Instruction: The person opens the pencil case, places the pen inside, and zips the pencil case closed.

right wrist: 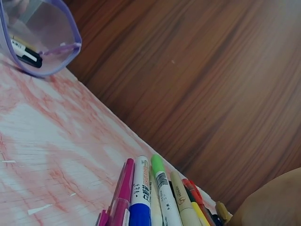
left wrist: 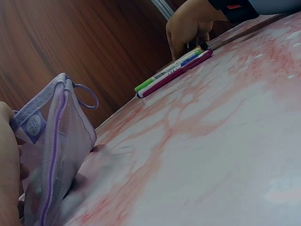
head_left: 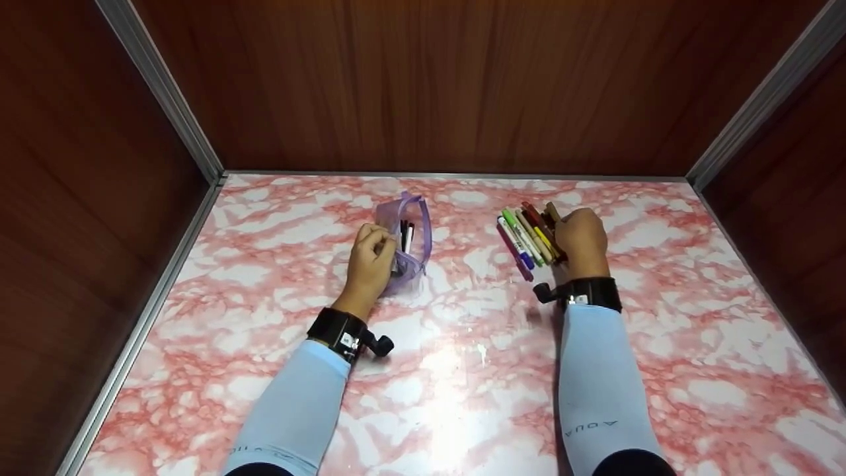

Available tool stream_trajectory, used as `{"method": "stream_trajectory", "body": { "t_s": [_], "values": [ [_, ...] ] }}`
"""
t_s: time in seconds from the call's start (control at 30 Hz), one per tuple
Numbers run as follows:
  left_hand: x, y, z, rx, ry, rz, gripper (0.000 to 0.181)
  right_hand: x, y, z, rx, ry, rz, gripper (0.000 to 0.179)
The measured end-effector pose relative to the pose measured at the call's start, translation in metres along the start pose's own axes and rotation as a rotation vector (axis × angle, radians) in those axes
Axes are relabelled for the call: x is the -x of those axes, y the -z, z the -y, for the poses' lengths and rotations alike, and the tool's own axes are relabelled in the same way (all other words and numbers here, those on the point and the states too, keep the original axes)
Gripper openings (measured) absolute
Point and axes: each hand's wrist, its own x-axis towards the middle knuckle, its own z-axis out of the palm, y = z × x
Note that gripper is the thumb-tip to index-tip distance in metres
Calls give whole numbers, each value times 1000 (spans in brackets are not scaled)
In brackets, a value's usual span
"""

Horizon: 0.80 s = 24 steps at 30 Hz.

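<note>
A purple mesh pencil case [head_left: 428,231] stands on the table with its mouth spread toward the right. My left hand [head_left: 371,261] pinches its near left side. Inside lie a few pens, including a black-and-white marker [right wrist: 26,52]. To the right is a row of markers and pens: a magenta pen [head_left: 514,251], a white marker with a blue cap [right wrist: 141,193], a green-capped marker [right wrist: 164,188], a beige one [right wrist: 184,200] and several darker ones. My right hand [head_left: 583,237] curls down over the row's right end, its fingers gripping an olive-brown marker [head_left: 552,211].
The pink-and-white marbled table [head_left: 462,370] has brown wood-grain panels [head_left: 423,86] at the back and both sides, with metal strips at the corners. Black wrist straps with small camera arms [head_left: 380,345] stick out from both wrists, close over the table.
</note>
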Motion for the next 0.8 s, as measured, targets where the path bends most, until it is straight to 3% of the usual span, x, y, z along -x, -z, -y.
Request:
{"method": "stream_trajectory", "body": {
  "t_s": [0.3,0.57,0.8],
  "values": [
    [0,-1,0,-8,-26,-17,18,-1,5,7,-80,13,-47,44],
    [0,-1,-1,-4,-41,-25,17,-1,8,22,-420,25,-32,48],
    [-1,-1,-1,-7,-38,-26,17,3,3,42,-708,51,2,77]
  ]
}}
